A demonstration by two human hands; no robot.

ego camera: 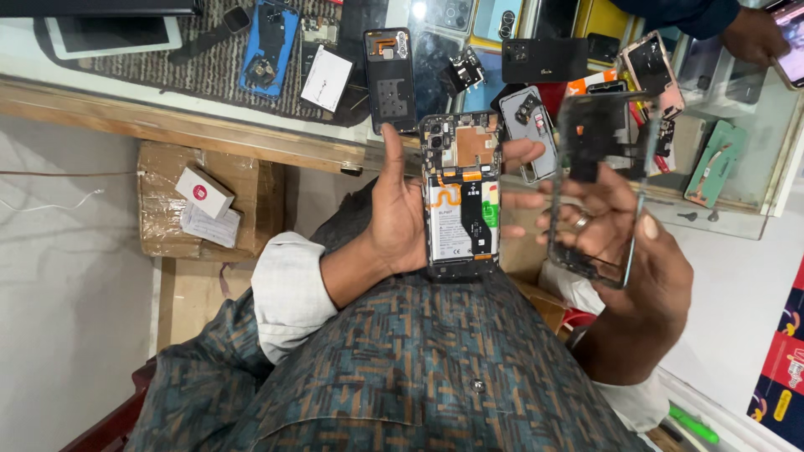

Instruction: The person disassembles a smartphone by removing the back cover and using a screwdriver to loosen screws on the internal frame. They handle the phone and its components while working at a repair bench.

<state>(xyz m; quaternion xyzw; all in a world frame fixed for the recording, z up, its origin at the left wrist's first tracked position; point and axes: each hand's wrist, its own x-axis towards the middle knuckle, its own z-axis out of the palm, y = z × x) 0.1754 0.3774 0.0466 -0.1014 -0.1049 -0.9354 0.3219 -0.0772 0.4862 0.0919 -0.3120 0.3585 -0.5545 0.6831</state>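
My left hand (394, 218) grips an opened smartphone (462, 197) with its back removed, so the battery, copper shield and circuit boards show. The thumb lies along the phone's left edge and the fingers wrap round its right edge. My right hand (645, 268), with a ring on one finger, holds a dark see-through phone back frame (605, 125) upright just to the right of the phone. The thumb presses on the frame's right edge. The two parts are apart, a few fingers' width between them.
A glass counter (737, 222) beyond my hands carries several phone backs, a blue opened phone (270, 46), a black back cover (390, 79) and a green part (713, 163). Another person's hand (754, 33) holds a phone at top right. A cardboard box (167, 201) with a small white box sits lower left.
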